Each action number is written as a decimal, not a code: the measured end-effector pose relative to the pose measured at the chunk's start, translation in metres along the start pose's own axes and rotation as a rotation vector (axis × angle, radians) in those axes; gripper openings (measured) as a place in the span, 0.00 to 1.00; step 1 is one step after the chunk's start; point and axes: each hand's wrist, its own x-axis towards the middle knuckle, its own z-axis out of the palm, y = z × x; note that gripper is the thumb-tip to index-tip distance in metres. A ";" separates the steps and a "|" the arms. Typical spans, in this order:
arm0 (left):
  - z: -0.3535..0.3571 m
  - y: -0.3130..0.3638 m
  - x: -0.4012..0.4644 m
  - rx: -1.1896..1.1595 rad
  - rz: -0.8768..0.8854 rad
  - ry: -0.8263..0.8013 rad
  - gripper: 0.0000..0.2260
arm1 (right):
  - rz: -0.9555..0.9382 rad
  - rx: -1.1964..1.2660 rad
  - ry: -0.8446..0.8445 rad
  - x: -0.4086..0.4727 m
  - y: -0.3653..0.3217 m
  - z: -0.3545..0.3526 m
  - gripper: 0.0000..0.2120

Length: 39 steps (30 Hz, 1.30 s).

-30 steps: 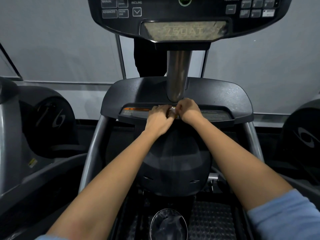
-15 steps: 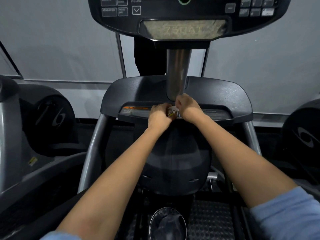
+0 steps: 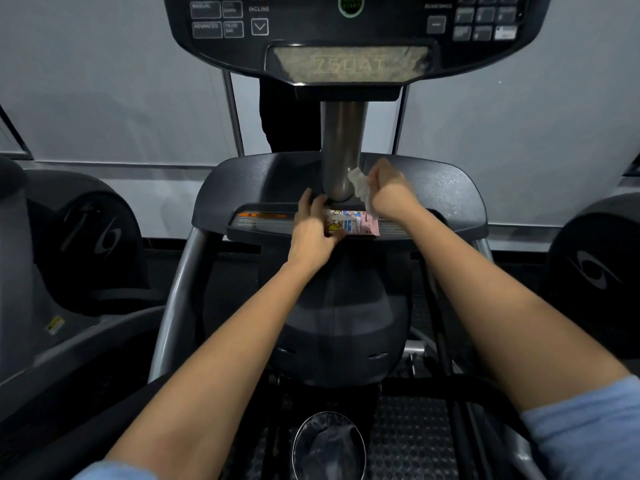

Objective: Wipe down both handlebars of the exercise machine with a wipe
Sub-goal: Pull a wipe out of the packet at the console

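A pink wipe packet with a cartoon print lies on the front ledge of the exercise machine's black tray. My left hand presses the packet's left end down. My right hand is raised just above the packet's right end, pinching a crumpled white wipe whose lower end still trails to the packet. The wipe hangs beside the silver centre post. A grey handlebar tube runs down on the left; the right tube is mostly hidden behind my right forearm.
The console with buttons hangs overhead. Neighbouring machines stand close at both sides. A small bin with a dark liner sits on the ribbed floor mat below. A grey wall lies behind.
My hands were together over the packet. The right hand has since lifted up and to the right, drawing a white wipe out; the left hand stays on the packet.
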 end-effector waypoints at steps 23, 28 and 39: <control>0.016 0.013 0.003 0.801 0.213 -0.347 0.30 | 0.171 0.137 -0.068 -0.005 0.030 0.016 0.10; 0.016 0.022 0.001 0.834 0.177 -0.424 0.32 | 0.124 0.138 -0.053 -0.005 0.035 0.018 0.05; -0.028 0.019 -0.021 0.188 0.092 -0.299 0.23 | -0.097 -0.011 0.042 -0.038 0.017 0.007 0.12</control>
